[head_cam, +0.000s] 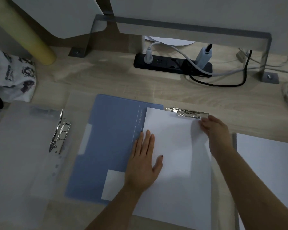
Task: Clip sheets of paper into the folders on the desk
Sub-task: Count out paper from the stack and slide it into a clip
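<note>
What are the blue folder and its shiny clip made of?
The blue folder looks like matte plastic, smooth and evenly coloured, though coated card is possible. The clip at its top looks like polished metal: silvery, with bright reflections.

- L hand (144, 161): flat, palm down, fingers straight and close together pointing away from the body, thumb spread out to the right; dark nail polish.
- L forearm: bare, comes in from bottom centre, angled up and right.
- R hand (217, 130): palm down, fingers (204, 122) slightly curled, tips pointing up-left.
- R forearm: bare, comes in from bottom right corner.
- Hands apart, w/ neither one gripping anything.
</note>
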Available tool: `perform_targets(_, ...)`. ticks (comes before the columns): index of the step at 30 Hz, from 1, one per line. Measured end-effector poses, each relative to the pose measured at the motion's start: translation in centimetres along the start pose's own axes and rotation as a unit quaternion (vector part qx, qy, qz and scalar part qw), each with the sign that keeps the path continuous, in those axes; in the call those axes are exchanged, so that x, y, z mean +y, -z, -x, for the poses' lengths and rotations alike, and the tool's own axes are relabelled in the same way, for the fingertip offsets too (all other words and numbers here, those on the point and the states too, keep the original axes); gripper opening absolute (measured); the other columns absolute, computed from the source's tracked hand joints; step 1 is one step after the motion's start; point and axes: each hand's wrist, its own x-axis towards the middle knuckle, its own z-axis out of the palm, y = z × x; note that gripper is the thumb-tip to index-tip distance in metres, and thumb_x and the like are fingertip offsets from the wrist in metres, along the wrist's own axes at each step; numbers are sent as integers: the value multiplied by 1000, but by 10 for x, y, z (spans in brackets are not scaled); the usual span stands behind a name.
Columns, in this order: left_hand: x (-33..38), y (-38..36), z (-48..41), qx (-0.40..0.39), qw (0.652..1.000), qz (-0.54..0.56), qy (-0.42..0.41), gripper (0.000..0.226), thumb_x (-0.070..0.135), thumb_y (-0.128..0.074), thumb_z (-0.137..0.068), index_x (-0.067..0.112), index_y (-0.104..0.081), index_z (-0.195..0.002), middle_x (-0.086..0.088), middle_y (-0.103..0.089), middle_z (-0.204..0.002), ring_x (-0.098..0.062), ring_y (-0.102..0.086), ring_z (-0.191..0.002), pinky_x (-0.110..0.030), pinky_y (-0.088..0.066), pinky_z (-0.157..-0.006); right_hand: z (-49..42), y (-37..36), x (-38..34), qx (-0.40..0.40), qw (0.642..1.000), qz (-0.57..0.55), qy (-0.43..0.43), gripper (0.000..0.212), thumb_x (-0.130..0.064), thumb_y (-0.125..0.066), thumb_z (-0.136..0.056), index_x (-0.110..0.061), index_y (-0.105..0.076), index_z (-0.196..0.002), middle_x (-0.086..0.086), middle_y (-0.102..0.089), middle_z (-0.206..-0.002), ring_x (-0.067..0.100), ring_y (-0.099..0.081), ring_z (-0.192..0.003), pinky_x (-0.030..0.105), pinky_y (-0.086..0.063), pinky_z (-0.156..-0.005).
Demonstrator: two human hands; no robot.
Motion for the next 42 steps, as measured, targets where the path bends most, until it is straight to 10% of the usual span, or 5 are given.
perform_targets(10, -1, 2, 0, 14, 999, 45, 2, 67, 45, -36, -92, 14, -17, -149, -1, -14, -158, -15, -1, -147, -27, 1, -119, 20, -41, 7, -133, 910, 294, 261, 48, 5, -38, -92, -17, -45, -134, -3, -50, -132, 3, -42, -118, -6, -26, -89)
perform_targets(20, -1, 1, -2, 27, 999, 45, -3, 67, 45, -42, -91, 12, -23, -147, -2, -23, -155, -17, -9, -146, -28, -2, -120, 2, -51, 37, -111, 712, 580, 381, 56, -41, -20, -94, -16, -27, -144, 15, -39, -146, 35, -30, -137, 38, -21, -112)
perform_targets(26, -2, 0, -2, 26, 999, 41, -1, 66, 46, -42, -91, 12, -28, -146, -3, -26, -154, -18, -11, -146, -29, -2, -120, -5, -54, 46, -106, 667, 644, 360, 54, -42, -15, -94, -24, -20, -146, 13, -26, -153, 33, -14, -143, 41, -7, -114)
perform_targets(34, -3, -1, -2, 31, 999, 36, 0, 67, 46, -38, -92, 15, -20, -148, 0, -19, -157, -15, -6, -146, -27, 1, -119, -2, -59, 45, -106, 698, 621, 340, 60, -50, -8, -91, -27, -13, -147, 14, -19, -155, 31, -5, -145, 44, -3, -117)
perform_targets(42, 0, 1, 1, -1, 1000, -12, 8, 66, 43, -33, -92, 10, -20, -148, -6, -19, -157, -18, -9, -145, -33, -8, -117, 54, 43, 30, -75, 853, 449, 256, 50, -45, -30, -95, -27, -32, -142, 3, -23, -154, 21, -19, -142, 36, -17, -114)
